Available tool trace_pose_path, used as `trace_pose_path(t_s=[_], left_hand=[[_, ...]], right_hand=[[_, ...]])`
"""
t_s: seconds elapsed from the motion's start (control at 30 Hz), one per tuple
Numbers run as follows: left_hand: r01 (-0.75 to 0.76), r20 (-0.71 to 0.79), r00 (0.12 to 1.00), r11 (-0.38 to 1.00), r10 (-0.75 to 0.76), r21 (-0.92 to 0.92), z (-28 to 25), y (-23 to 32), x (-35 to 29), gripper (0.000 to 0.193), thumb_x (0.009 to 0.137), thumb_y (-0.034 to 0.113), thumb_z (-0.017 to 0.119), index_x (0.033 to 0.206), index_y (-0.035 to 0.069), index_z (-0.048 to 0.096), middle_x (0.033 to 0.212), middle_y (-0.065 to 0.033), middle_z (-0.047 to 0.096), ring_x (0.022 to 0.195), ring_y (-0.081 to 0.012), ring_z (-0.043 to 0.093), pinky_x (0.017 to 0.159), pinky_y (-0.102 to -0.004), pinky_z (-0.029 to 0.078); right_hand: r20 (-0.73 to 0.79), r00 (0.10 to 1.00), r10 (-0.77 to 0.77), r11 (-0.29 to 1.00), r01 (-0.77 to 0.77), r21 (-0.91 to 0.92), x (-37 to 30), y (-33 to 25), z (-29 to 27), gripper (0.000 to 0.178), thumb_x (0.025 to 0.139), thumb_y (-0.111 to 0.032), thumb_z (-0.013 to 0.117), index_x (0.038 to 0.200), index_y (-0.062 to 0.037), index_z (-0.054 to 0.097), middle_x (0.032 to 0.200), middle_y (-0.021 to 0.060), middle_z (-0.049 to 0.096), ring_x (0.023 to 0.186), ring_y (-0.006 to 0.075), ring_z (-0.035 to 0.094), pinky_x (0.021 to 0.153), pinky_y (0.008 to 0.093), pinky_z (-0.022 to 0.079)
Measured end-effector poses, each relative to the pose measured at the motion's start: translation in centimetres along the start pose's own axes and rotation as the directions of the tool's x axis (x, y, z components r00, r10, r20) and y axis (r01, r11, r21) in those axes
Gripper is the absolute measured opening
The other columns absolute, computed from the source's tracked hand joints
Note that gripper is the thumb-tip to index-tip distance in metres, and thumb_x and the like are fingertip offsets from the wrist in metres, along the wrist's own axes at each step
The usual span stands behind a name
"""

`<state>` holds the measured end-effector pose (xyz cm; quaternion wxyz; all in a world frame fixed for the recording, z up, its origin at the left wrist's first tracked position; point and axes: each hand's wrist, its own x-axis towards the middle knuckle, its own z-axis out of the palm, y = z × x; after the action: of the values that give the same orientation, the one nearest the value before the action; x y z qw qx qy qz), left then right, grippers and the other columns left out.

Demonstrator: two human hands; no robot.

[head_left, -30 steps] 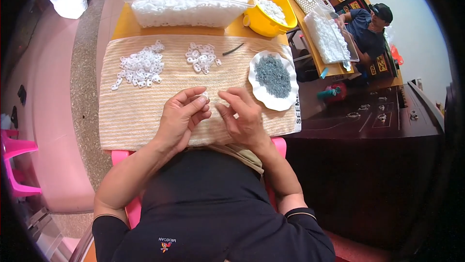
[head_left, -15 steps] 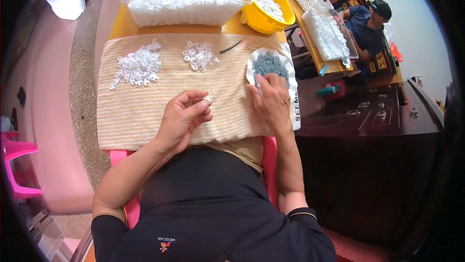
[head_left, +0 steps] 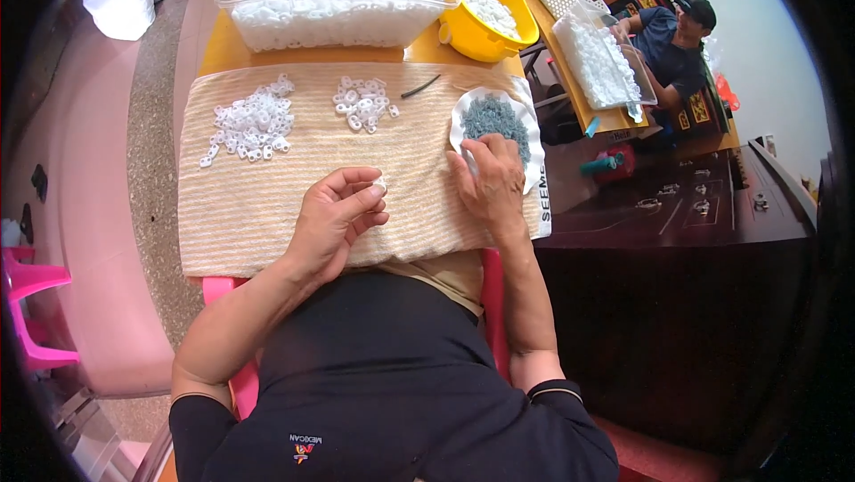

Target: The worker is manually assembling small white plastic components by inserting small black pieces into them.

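Your left hand point(head_left: 334, 219) pinches a small white plastic ring point(head_left: 380, 184) between thumb and fingertips, above the middle of the striped beige towel point(head_left: 267, 215) spread over the yellow table point(head_left: 223, 54). Your right hand point(head_left: 488, 186) rests curled at the towel's right edge, fingertips in the white scalloped plate of grey-blue small parts point(head_left: 495, 117); whether they grip a part cannot be told. Two loose heaps of white rings point(head_left: 254, 121) lie near the towel's far edge.
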<state>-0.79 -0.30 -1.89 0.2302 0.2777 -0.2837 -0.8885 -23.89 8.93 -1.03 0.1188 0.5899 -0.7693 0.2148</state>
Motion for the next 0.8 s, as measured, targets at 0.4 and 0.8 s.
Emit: trace_pose_path(t_s=[0.4, 0.8], left_hand=[[0.003, -0.041, 0.999, 1.000, -0.002, 0.025, 0.5, 0.0, 0.0, 0.024, 0.087, 0.006, 0.066, 0.109, 0.002, 0.058, 0.089, -0.0034, 0.061, 0.079, -0.0118, 0.061, 0.073, -0.0268, 0.055], [0.011, -0.043, 0.999, 0.998, -0.009, 0.060, 0.8, -0.1, -0.2, 0.022, 0.087, 0.004, 0.064, 0.108, 0.003, 0.058, 0.089, -0.0032, 0.060, 0.078, -0.0106, 0.060, 0.071, -0.0251, 0.055]], right_hand=[[-0.115, 0.993, -0.001, 1.000, 0.002, 0.010, 0.2, -0.1, 0.9, 0.014, 0.075, -0.019, 0.071, 0.075, -0.0079, 0.062, 0.082, 0.0105, 0.058, 0.080, 0.0305, 0.055, 0.070, 0.0417, 0.046], [-0.234, 0.972, 0.003, 0.995, 0.021, 0.101, -0.3, -0.3, 0.8, 0.008, 0.078, -0.010, 0.065, 0.074, -0.0054, 0.059, 0.078, 0.0120, 0.057, 0.075, 0.0315, 0.055, 0.068, 0.0409, 0.046]])
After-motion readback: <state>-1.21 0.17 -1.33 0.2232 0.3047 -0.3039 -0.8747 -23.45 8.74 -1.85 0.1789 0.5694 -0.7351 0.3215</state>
